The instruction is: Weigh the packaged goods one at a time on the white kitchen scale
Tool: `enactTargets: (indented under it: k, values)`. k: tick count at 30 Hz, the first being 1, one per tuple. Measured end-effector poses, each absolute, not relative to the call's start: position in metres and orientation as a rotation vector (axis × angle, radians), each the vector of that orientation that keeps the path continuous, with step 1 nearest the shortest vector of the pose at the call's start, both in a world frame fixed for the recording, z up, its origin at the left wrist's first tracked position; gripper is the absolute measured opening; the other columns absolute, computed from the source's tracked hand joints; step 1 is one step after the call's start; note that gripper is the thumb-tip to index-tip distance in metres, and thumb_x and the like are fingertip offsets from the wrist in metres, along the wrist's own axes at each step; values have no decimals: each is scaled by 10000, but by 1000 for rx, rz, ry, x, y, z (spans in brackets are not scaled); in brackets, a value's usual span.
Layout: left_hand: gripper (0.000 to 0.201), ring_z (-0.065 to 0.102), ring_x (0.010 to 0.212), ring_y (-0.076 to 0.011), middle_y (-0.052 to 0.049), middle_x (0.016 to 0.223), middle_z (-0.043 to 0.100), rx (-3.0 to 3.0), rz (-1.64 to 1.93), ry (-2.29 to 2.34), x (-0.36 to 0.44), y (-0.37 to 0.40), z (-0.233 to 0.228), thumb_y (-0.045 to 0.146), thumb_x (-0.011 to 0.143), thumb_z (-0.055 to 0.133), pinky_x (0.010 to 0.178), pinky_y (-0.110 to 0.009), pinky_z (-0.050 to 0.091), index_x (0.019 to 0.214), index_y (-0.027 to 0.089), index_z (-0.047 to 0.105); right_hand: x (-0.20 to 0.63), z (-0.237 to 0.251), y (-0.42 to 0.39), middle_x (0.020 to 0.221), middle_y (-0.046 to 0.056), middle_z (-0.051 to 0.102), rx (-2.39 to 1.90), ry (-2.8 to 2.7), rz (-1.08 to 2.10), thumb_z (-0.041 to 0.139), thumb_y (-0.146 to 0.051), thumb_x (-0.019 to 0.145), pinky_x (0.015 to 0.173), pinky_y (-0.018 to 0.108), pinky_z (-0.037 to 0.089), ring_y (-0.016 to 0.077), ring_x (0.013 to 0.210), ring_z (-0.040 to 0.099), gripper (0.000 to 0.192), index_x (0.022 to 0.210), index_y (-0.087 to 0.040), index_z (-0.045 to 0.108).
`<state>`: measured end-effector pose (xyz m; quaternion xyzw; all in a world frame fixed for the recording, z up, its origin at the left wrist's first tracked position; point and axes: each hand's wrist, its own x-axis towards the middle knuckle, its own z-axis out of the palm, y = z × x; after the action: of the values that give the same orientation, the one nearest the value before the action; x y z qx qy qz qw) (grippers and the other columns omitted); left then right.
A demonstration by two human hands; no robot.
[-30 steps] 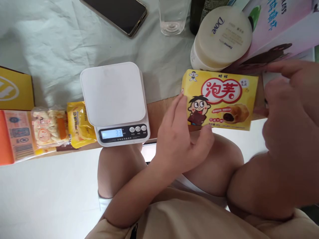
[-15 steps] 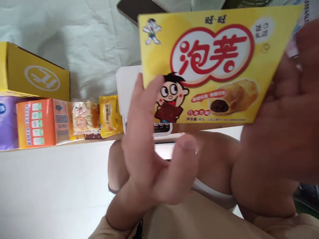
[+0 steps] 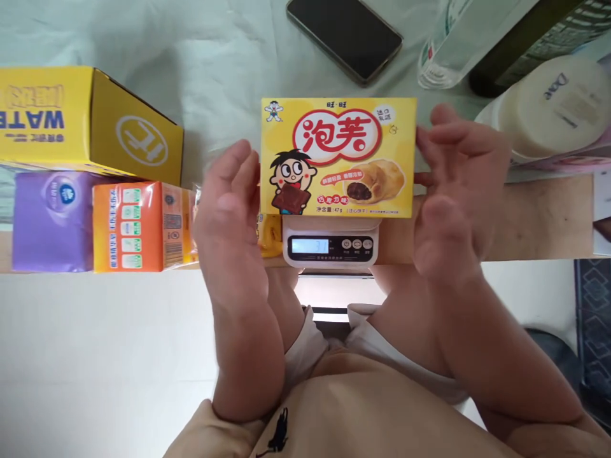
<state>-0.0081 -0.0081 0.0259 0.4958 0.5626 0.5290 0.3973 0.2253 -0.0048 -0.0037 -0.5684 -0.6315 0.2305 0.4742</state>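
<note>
Yellow snack box (image 3: 338,156) on scale (image 3: 330,244): big red characters "泡芙", small "旺旺" at top, "47g" along bottom edge. Scale display reads roughly "31", digits faint. Yellow carton (image 3: 86,121) at left: "WATE..." upside down, white circled logo on end face. Cream jar lid (image 3: 558,105) at right: "Dove". Orange pack (image 3: 143,226): print too small to read.

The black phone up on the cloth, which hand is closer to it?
Right. The right hand is just below and right of the phone; the left hand is farther, down left past the yellow box.
</note>
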Motion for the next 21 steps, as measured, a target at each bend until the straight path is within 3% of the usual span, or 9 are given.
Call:
enactTargets:
  k: [3,6,8,10,13,15,17,19,21]
  values:
    - [394,750,1263,-205,74,1219,821,1142,1748,1396,-9,-2,21,616,893,738,1106,-386,618,1142,315,780,230,-11,-1,1498,73,627,-1252,-1348,486,579,-696,855,938,445,500,326,1390,647,588,1301,-319,644]
    - [319,754,865,-124,69,917,757,1271,2072,1340,-9,3,15,517,1018,536,773,-345,643,1061,274,738,234,-24,5,1178,65,678,-1154,-1226,340,629,-686,806,776,387,432,261,1086,700,521,1152,-307,721]
    - [268,667,655,-82,62,846,676,1291,2169,1436,-7,5,14,404,1056,471,562,-319,541,977,254,678,237,-33,10,1094,62,657,-1119,-1219,300,654,-683,784,725,381,413,244,982,690,518,1128,-304,727]
    - [221,554,524,-45,70,791,602,1272,2154,1636,-4,6,16,318,1070,459,485,-302,454,908,246,590,240,-39,12,1049,59,640,-1091,-1218,277,677,-694,758,691,377,398,234,914,685,539,1106,-286,733]
    - [197,627,616,-80,64,757,520,1202,1945,1858,-3,4,18,351,1072,517,565,-345,519,908,246,485,241,-41,12,1041,63,628,-1084,-1225,291,686,-668,777,697,382,397,221,893,679,531,1102,-252,742]
    - [162,752,908,-169,47,834,549,1182,1829,1892,-8,3,14,340,1019,550,736,-458,612,938,254,439,239,-39,11,1057,71,628,-1092,-1240,320,672,-621,815,730,391,410,220,922,674,497,1121,-236,742]
    - [189,750,1127,-214,38,904,572,1266,1830,1872,-16,4,8,297,923,577,911,-554,631,915,247,395,236,-37,9,1076,72,621,-1087,-1255,338,657,-596,844,748,391,419,214,936,665,466,1133,-237,724]
    - [248,747,985,-167,29,841,538,1428,1866,1807,-22,5,3,279,873,603,856,-504,635,820,226,366,233,-36,7,1091,65,605,-1076,-1294,322,627,-625,871,739,382,428,207,929,652,465,1143,-252,685]
    - [321,600,648,-81,19,700,442,1523,1937,1727,-23,5,3,227,869,610,586,-373,513,700,198,339,231,-35,7,1098,62,590,-1087,-1345,298,600,-669,885,727,381,445,211,928,645,486,1149,-264,648]
